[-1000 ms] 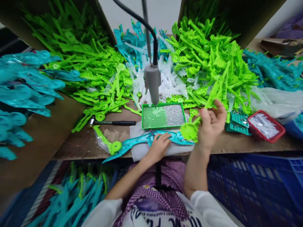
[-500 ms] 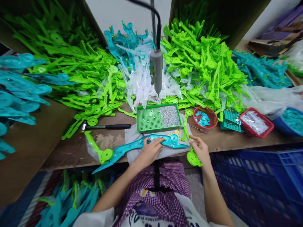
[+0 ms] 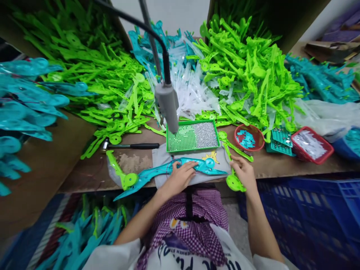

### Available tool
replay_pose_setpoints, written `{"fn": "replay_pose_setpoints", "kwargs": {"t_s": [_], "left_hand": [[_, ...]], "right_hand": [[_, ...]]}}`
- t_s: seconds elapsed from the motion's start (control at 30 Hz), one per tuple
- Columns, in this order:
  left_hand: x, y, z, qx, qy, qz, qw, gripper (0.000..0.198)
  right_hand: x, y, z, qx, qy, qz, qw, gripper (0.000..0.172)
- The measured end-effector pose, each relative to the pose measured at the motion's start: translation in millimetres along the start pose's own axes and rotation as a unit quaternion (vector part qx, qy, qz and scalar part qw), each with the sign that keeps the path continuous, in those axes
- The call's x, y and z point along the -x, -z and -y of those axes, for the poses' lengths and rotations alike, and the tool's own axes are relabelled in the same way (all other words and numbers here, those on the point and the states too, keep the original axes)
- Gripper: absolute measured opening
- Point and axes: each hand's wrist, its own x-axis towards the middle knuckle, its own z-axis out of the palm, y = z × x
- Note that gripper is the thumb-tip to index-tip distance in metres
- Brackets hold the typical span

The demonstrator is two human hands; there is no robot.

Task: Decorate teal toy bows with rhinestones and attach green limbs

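A long turquoise plastic part (image 3: 157, 171), with thin wires along it, lies across the front of the table. My left hand (image 3: 182, 174) rests over its middle, thumb and fingers holding it against the cloth. My right hand (image 3: 243, 170) grips a lime-green plastic arm (image 3: 235, 183) with a round disc end, near the turquoise part's right tip. Just beyond, a second green arm (image 3: 237, 150) lies slanted on the table. Another green arm (image 3: 128, 180) sits at the turquoise part's left end. A grey electric screwdriver (image 3: 168, 107) hangs over the green screw tray (image 3: 192, 150).
A hammer (image 3: 135, 146) lies left of the tray. To the right stand a red round basket (image 3: 261, 144) of turquoise bits and a red box (image 3: 323, 155) of white pieces. Heaps of green arms (image 3: 112, 82) fill the back. Blue crates (image 3: 306, 213) stand at lower right.
The hanging screwdriver has swung left, over the tray. The second green arm has gone from upright to slanting right. Both hands keep their holds; the whole view has shifted slightly.
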Motion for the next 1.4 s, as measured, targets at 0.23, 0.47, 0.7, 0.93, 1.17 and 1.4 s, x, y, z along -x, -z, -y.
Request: {"fn": "replay_pose_setpoints", "kwargs": {"t_s": [0.23,0.47,0.7,0.93,1.17,1.4], "left_hand": [[10.6,7.8,-4.0,0.067,0.033,0.022,0.997,0.023],[16.6,8.2,-6.8,0.236,0.096,-0.227,0.940,0.018],[15.9,17.1,-12.5,0.393,0.229,-0.363,0.814,0.022],[-9.8,26.2,-17.6,0.331,0.175,-0.211,0.903,0.020],[-69.5,17.0,-18.6,0.242,0.075,-0.052,0.966,0.020],[-55.2,-0.8,-12.4,0.215,0.096,-0.058,0.970,0.022]], "right_hand": [[-27.8,-15.2,-9.2,0.100,0.026,-0.005,0.995,0.049],[-55.8,-50.4,6.7,0.143,0.058,0.003,0.988,0.053],[-50.5,-56.0,-4.2,0.038,0.025,0.020,0.999,0.059],[-43.8,-56.4,-6.7,0.037,0.010,0.008,0.999,0.066],[-41.2,-50.5,-0.6,0.151,0.054,0.006,0.987,0.057],[-17.1,-32.4,10.9,0.181,0.179,0.041,0.966,0.039]]}}
